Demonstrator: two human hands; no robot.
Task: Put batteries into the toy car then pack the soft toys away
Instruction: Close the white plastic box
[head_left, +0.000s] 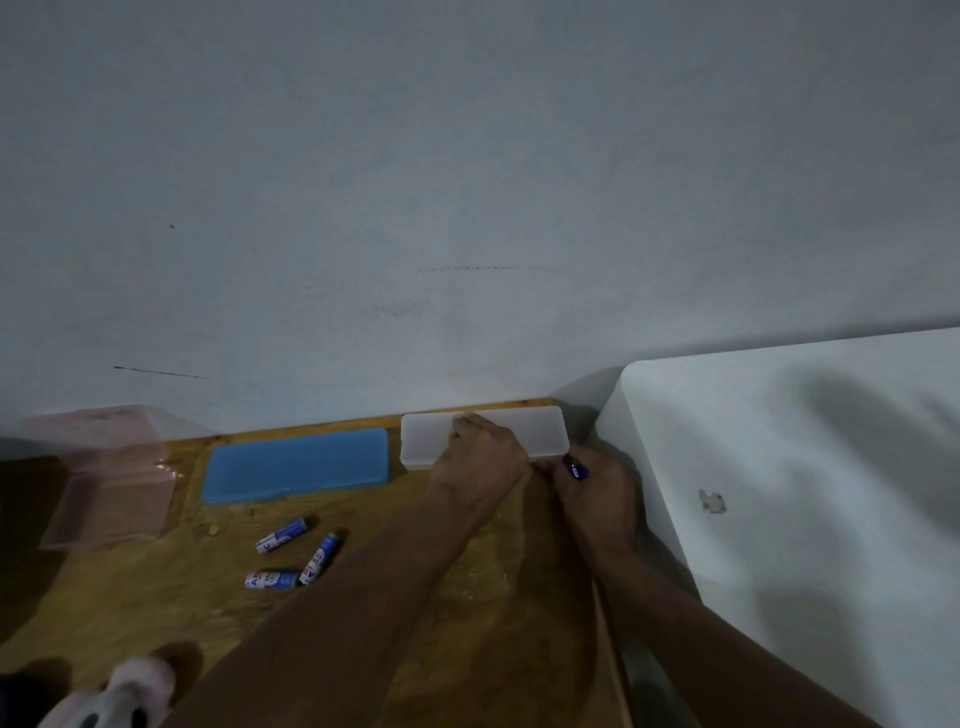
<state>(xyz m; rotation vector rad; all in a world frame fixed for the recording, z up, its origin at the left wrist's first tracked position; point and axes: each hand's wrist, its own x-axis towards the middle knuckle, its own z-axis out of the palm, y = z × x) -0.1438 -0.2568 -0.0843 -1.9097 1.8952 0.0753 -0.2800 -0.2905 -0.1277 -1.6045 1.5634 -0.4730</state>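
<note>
Nearest to us, at the bottom left corner, a pink soft toy (122, 693) is cut off by the edge of the frame; we make out only fluffy pink fabric and a pale patch with dark spots. It lies on the wooden table (156, 613), which is dim and slightly blurred.

Further in, three loose batteries (283, 535) lie on their sides near one another, blue and white, with labels too small for us to read.

Both forearms reach forward from the lower edge. The right hand (597, 496) is curled round a blue battery (576, 470), of which only one end pokes out above the knuckles. The left hand (480, 465) lies over the near edge of the white case (543, 431), with its fingers bent onto the lid. Its thumb is hidden, so we cannot tell whether it grips or merely presses.

Left of that case lies a closed blue case (296, 465), and further left a pink translucent box (104, 483), blurred and partly in shadow. A white cabinet (805, 467) stands at the right, touching the pale wall (467, 182) behind.
</note>
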